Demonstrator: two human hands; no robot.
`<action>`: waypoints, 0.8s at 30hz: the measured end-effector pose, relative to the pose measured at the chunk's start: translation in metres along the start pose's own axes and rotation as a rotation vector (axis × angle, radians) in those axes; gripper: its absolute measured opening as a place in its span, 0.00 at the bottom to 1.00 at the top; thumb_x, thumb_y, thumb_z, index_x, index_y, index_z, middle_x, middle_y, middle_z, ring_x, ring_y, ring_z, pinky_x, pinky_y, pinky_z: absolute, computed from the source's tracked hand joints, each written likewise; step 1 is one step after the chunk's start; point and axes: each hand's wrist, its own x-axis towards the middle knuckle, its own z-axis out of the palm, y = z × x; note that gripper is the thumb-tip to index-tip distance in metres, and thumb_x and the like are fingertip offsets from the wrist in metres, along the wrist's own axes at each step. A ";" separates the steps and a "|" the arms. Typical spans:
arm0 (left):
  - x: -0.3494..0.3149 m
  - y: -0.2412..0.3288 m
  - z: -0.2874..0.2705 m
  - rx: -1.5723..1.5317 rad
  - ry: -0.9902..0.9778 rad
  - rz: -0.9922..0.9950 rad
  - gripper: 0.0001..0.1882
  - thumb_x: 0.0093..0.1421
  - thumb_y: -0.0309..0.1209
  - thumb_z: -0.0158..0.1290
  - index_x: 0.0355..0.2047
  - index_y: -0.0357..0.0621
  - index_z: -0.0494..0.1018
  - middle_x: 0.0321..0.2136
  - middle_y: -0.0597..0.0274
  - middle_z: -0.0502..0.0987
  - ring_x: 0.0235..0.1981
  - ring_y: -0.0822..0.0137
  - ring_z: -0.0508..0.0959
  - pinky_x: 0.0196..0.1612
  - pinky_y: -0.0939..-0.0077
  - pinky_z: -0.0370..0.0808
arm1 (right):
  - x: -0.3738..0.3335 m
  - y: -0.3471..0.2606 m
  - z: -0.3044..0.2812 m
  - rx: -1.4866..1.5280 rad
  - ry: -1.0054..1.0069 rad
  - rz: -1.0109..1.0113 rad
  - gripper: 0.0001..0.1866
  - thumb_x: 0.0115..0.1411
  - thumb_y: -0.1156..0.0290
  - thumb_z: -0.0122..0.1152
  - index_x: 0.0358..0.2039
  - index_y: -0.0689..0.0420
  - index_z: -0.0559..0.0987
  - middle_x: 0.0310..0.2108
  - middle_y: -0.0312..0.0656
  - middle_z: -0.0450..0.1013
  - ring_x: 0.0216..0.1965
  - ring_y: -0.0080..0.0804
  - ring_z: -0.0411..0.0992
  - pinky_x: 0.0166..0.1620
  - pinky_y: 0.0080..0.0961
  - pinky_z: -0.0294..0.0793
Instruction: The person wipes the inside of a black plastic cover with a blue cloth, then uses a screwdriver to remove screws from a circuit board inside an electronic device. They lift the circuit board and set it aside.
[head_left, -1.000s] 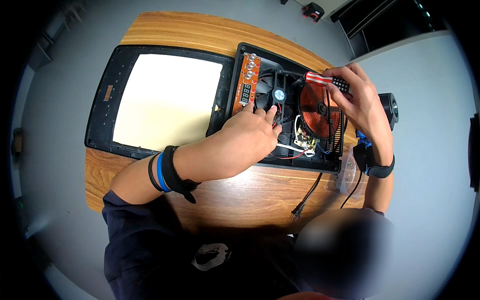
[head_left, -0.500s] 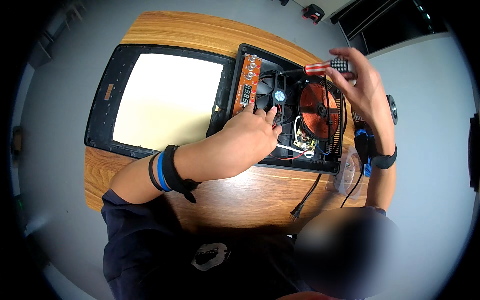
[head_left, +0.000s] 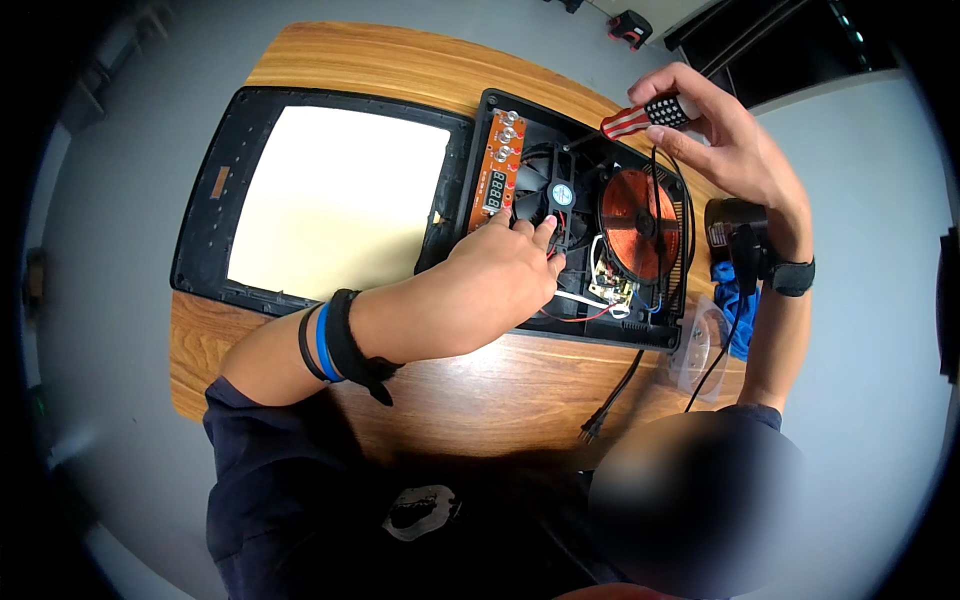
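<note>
An opened induction cooker, its black base (head_left: pixel 640 335) on the table, holds a cooling fan (head_left: pixel 535 185), an orange circuit board (head_left: pixel 497 160) with a digit display, and a round copper coil (head_left: pixel 635 225). My left hand (head_left: pixel 500 285) lies over the base with its fingers spread, touching the lower end of the board and the fan's frame. My right hand (head_left: pixel 725 135) grips a screwdriver (head_left: pixel 628 122) with a striped and dotted handle. The screwdriver's shaft slants down left to the fan frame's upper corner, where its tip meets what looks like a screw.
The cooker's black-framed top cover (head_left: pixel 205 240) lies left of the base. A power plug (head_left: pixel 592 428) rests on the wooden table (head_left: pixel 440 400) near me. Right of the base are a clear plastic tray (head_left: pixel 697 350), a blue cloth (head_left: pixel 738 310) and a dark tool (head_left: pixel 735 220).
My right hand has shifted up and slightly right, tilting the screwdriver's handle more steeply while its tip stays near the fan's corner. My left hand keeps its place.
</note>
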 end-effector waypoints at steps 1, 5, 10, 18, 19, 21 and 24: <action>0.000 0.000 0.000 0.006 0.010 -0.001 0.33 0.72 0.21 0.58 0.77 0.31 0.77 0.76 0.22 0.74 0.69 0.36 0.84 0.78 0.42 0.77 | -0.002 -0.001 0.001 -0.095 0.041 0.071 0.12 0.79 0.72 0.72 0.59 0.57 0.83 0.56 0.44 0.83 0.52 0.44 0.86 0.52 0.36 0.85; 0.000 0.001 0.001 0.000 0.017 -0.002 0.33 0.72 0.21 0.58 0.77 0.32 0.77 0.76 0.22 0.74 0.70 0.36 0.84 0.79 0.42 0.77 | -0.006 -0.008 0.000 -0.495 0.116 0.327 0.11 0.81 0.72 0.70 0.60 0.57 0.83 0.58 0.45 0.82 0.51 0.46 0.89 0.53 0.40 0.89; 0.001 0.001 0.005 0.002 0.015 -0.012 0.32 0.72 0.22 0.59 0.77 0.33 0.77 0.76 0.23 0.74 0.70 0.37 0.84 0.79 0.41 0.76 | 0.000 -0.011 0.012 -0.134 0.116 -0.121 0.13 0.82 0.73 0.69 0.62 0.57 0.82 0.58 0.43 0.83 0.56 0.41 0.90 0.57 0.39 0.90; 0.002 0.002 0.006 0.009 0.010 -0.018 0.32 0.72 0.23 0.60 0.77 0.35 0.78 0.76 0.24 0.75 0.69 0.38 0.85 0.79 0.42 0.77 | -0.001 -0.009 0.006 -0.526 0.122 -0.170 0.21 0.81 0.57 0.73 0.61 0.59 0.83 0.49 0.48 0.88 0.54 0.43 0.92 0.50 0.45 0.89; 0.002 0.002 0.006 0.011 0.010 -0.016 0.32 0.72 0.23 0.60 0.77 0.35 0.78 0.76 0.24 0.75 0.69 0.38 0.85 0.79 0.42 0.77 | -0.001 -0.007 0.006 -0.373 0.135 -0.257 0.19 0.80 0.61 0.73 0.62 0.58 0.83 0.53 0.50 0.86 0.55 0.44 0.91 0.52 0.46 0.90; 0.002 0.001 0.005 0.017 0.010 -0.012 0.32 0.72 0.23 0.60 0.77 0.35 0.78 0.76 0.25 0.75 0.69 0.38 0.85 0.79 0.42 0.77 | -0.001 -0.004 0.008 -0.132 0.106 -0.179 0.17 0.77 0.69 0.73 0.63 0.58 0.83 0.62 0.52 0.82 0.58 0.46 0.90 0.55 0.47 0.91; 0.003 0.001 0.005 0.014 0.013 -0.015 0.32 0.72 0.23 0.60 0.77 0.35 0.78 0.77 0.25 0.74 0.69 0.38 0.85 0.79 0.42 0.77 | -0.006 -0.004 0.008 -0.407 0.122 0.223 0.20 0.74 0.76 0.74 0.64 0.56 0.83 0.68 0.50 0.77 0.56 0.47 0.90 0.56 0.44 0.93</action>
